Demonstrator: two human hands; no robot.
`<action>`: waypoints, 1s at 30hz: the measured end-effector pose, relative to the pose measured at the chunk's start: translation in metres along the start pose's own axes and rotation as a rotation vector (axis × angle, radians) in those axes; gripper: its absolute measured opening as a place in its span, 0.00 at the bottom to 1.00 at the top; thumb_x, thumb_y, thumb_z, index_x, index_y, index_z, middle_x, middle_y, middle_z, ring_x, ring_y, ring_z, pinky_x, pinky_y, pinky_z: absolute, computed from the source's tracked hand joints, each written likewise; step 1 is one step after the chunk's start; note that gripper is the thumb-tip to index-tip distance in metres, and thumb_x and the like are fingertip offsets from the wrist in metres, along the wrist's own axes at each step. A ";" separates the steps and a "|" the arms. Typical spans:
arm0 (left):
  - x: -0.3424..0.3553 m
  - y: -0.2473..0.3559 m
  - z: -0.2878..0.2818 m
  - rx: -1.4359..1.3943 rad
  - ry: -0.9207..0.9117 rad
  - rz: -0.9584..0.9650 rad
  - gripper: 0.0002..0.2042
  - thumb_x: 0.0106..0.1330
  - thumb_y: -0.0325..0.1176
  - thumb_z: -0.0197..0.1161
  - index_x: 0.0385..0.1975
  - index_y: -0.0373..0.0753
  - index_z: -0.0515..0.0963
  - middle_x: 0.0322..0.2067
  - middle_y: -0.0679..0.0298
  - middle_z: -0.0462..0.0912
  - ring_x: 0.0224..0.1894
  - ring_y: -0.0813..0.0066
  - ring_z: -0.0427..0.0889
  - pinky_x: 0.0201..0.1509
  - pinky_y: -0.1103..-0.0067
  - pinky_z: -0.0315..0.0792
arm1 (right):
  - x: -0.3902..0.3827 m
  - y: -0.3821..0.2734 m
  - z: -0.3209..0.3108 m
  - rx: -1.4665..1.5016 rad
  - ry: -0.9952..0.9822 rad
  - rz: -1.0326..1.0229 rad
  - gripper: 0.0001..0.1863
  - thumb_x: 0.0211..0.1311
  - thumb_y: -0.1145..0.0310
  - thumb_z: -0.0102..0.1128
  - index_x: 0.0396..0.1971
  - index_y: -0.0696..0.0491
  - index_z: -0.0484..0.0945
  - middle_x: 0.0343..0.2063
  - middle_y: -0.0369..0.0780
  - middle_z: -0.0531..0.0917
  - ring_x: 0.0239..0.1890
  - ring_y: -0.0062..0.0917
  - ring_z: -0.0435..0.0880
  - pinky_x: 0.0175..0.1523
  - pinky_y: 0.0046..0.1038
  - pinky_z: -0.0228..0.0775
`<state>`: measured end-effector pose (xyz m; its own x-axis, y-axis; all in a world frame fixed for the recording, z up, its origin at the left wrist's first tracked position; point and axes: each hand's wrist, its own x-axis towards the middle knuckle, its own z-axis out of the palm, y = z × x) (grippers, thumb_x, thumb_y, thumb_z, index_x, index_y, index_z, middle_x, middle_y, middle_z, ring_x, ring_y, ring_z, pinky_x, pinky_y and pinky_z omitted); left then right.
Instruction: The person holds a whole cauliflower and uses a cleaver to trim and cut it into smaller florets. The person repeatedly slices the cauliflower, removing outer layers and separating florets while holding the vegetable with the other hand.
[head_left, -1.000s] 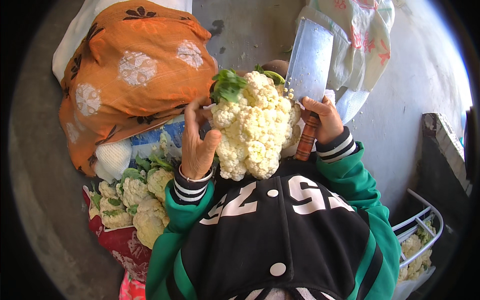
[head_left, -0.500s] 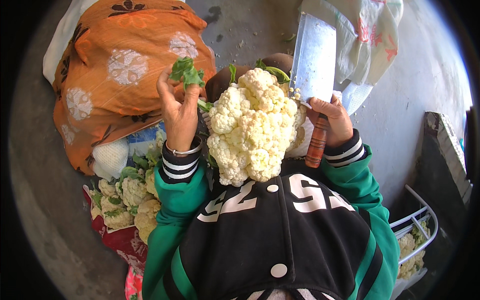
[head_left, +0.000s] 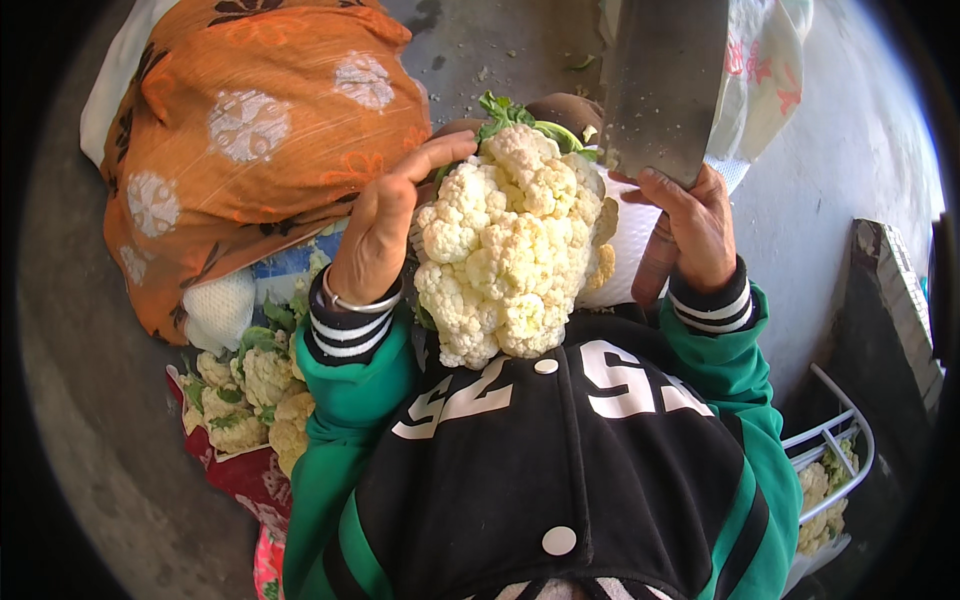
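Observation:
A large cream cauliflower (head_left: 510, 245) rests against my lap and the front of my jacket, with green leaves (head_left: 510, 115) at its far end. Beside its upper left side is my left hand (head_left: 385, 225), open, its fingers stretched toward those leaves; I cannot tell whether the fingertips touch. My right hand (head_left: 700, 225) grips the brown wooden handle of a cleaver (head_left: 665, 95), just right of the cauliflower. The broad blade points away from me, dark, with small white crumbs on it.
An orange flowered cloth (head_left: 290, 140) covers a heap at far left. Below it several cauliflowers (head_left: 235, 410) lie on dark red cloth. A white plastic sack (head_left: 765, 80) lies at far right. More cauliflower (head_left: 820, 500) shows by a white metal frame (head_left: 850, 430) at lower right.
The loose leaf piece has left my left hand, whose fingers have straightened and moved toward the cauliflower's far end. My right hand has shifted right with the cleaver, whose blade has turned from bright to dark.

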<state>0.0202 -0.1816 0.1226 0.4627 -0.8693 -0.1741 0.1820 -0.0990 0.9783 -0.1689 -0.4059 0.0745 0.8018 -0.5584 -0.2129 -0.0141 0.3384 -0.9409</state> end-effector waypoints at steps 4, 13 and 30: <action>-0.008 0.010 0.007 0.565 -0.021 0.104 0.55 0.49 0.74 0.65 0.63 0.27 0.64 0.65 0.44 0.63 0.68 0.52 0.64 0.72 0.64 0.57 | -0.005 -0.007 0.007 -0.482 0.122 0.047 0.09 0.65 0.75 0.56 0.39 0.64 0.80 0.21 0.42 0.85 0.18 0.21 0.82 0.24 0.23 0.73; -0.004 0.025 0.004 0.659 -0.163 0.140 0.50 0.48 0.68 0.72 0.62 0.32 0.68 0.60 0.48 0.67 0.65 0.54 0.66 0.68 0.65 0.61 | -0.031 -0.047 0.005 -0.284 0.022 0.236 0.06 0.67 0.74 0.57 0.37 0.61 0.81 0.16 0.38 0.80 0.12 0.15 0.73 0.18 0.19 0.63; 0.010 0.023 0.016 0.552 -0.092 0.093 0.30 0.61 0.53 0.65 0.53 0.32 0.78 0.49 0.55 0.71 0.55 0.64 0.69 0.64 0.70 0.61 | 0.021 -0.019 -0.021 0.336 -0.403 0.503 0.11 0.66 0.72 0.62 0.41 0.60 0.70 0.14 0.40 0.80 0.09 0.21 0.76 0.18 0.19 0.71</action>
<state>0.0153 -0.1999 0.1456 0.3732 -0.9225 -0.0983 -0.3482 -0.2375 0.9068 -0.1645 -0.4406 0.0826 0.9055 0.0266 -0.4236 -0.3067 0.7310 -0.6096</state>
